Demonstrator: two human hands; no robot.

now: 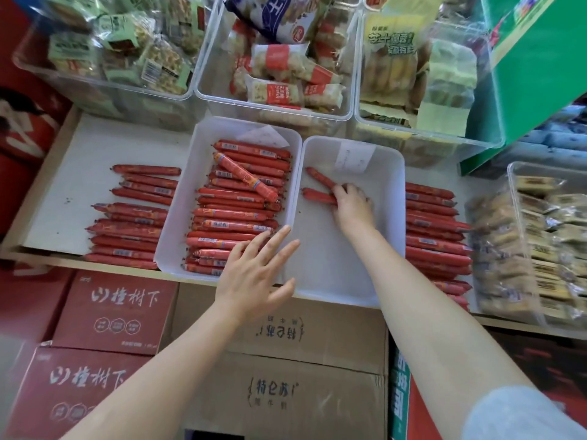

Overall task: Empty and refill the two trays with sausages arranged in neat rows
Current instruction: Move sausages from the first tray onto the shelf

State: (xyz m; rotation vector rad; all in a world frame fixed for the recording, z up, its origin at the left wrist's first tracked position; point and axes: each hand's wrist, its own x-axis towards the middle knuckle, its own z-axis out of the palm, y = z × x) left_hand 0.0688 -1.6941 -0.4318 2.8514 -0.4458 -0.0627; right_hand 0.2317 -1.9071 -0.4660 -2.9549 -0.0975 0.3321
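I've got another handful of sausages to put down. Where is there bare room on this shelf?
Most of the right tray is bare, below the right hand and its two sausages. The shelf is bare above the left pile. The left tray is crowded, as is the strip holding the right pile.

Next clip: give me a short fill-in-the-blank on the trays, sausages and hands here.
1. The right hand grips ____ sausages in the right tray.
2. One sausage lies diagonally across the rows in the ____ tray.
3. The left hand, fingers spread, holds ____.
4. Loose sausages lie on the shelf on ____ sides of the trays.

Answers: two; left; nothing; both
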